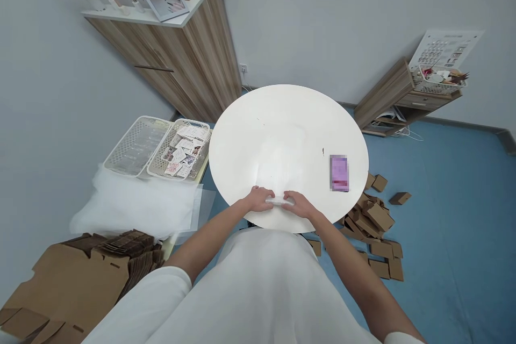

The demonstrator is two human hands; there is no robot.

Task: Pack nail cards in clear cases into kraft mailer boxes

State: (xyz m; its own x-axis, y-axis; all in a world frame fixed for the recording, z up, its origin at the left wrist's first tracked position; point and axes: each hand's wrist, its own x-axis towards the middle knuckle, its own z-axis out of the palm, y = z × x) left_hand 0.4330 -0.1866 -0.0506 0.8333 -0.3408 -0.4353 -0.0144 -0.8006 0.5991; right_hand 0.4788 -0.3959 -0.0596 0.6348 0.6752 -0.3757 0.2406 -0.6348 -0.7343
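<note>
Near the front edge of the round white table, a short roll of translucent white wrap lies crosswise between my hands. My left hand grips its left end with curled fingers. At the right end, my right hand has its fingers and thumb closed around it. Whatever may be inside the roll cannot be made out. Farther to the right on the tabletop sits a phone-like flat purple rectangle, blurred into blocks.
Left of the table are a white basket of printed cards, a basket of see-through items, translucent wrap sheets and stacked flat cardboard. Small brown boxes lie on the floor at right. Wooden cabinets stand behind.
</note>
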